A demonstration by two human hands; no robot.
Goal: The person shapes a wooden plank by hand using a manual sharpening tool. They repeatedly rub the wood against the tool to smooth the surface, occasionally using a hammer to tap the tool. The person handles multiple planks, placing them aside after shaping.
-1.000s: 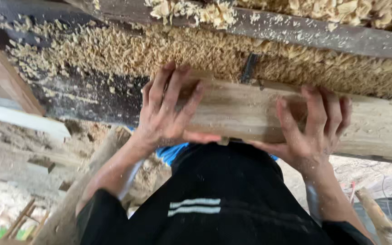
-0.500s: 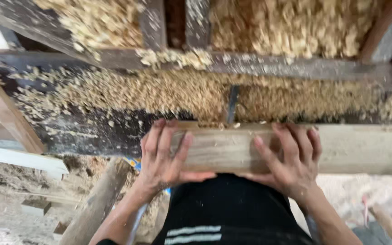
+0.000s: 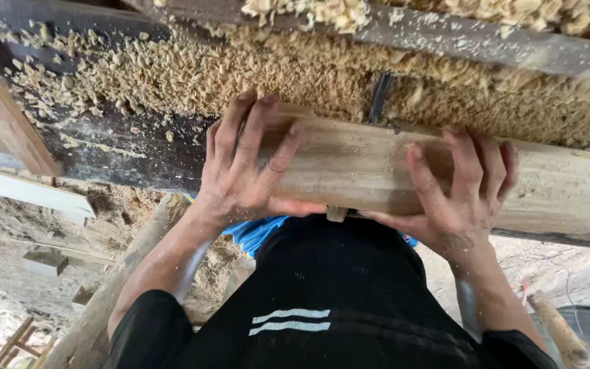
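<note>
Left hand (image 3: 250, 167) and right hand (image 3: 462, 195), fingers spread, clasp a wooden beam (image 3: 356, 167) beside the shavings-strewn bench (image 3: 138, 147)

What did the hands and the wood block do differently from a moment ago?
The wooden block sits a little higher and further left in view than half a second ago, much as it did a second ago; the camera shifted as well. Both the left hand and right hand kept gripping it. The wood shavings stayed piled on the dark bench.
</note>
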